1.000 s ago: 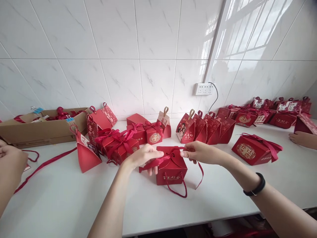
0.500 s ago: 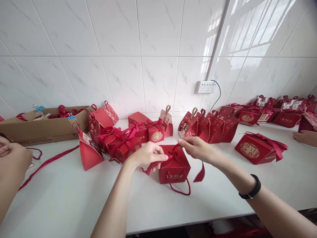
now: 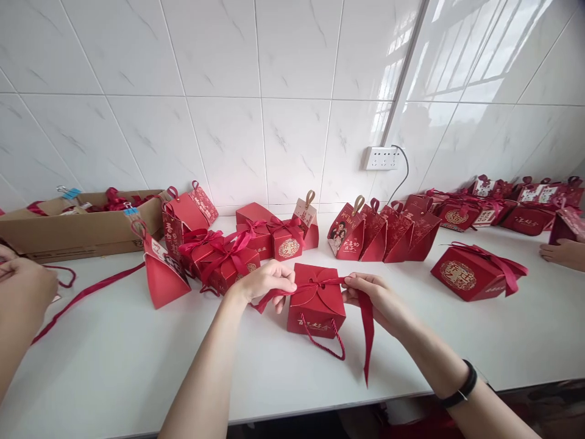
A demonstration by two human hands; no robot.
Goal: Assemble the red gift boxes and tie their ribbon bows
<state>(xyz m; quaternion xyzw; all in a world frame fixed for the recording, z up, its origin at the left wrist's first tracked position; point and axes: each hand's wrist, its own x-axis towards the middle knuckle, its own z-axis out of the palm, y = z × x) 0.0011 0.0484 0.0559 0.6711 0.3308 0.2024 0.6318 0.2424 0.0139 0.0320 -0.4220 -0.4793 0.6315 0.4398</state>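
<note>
A red gift box (image 3: pixel 315 314) with gold lettering stands on the white table in front of me, its rope handle (image 3: pixel 322 349) hanging down the near side. Over its folded top runs a dark red ribbon (image 3: pixel 368 332), crossed at the middle and stretched sideways. My left hand (image 3: pixel 272 285) is closed on the ribbon just left of the box. On the other side, my right hand (image 3: pixel 372 297) pinches the ribbon, with a long loose tail dropping from the fingers toward the table.
Ribbon-tied red boxes (image 3: pixel 231 268) cluster behind my left hand. A cardboard box (image 3: pixel 91 235) holding ribbons stands at the left, near another person's hand (image 3: pixel 31 283). Red boxes (image 3: pixel 388 235) line the wall, one box (image 3: pixel 478 271) lies right, and another hand (image 3: pixel 564 253) shows far right.
My right hand has moved right and down, drawing the ribbon taut across the box top. My left hand has shifted slightly left. The right ribbon tail now hangs longer.
</note>
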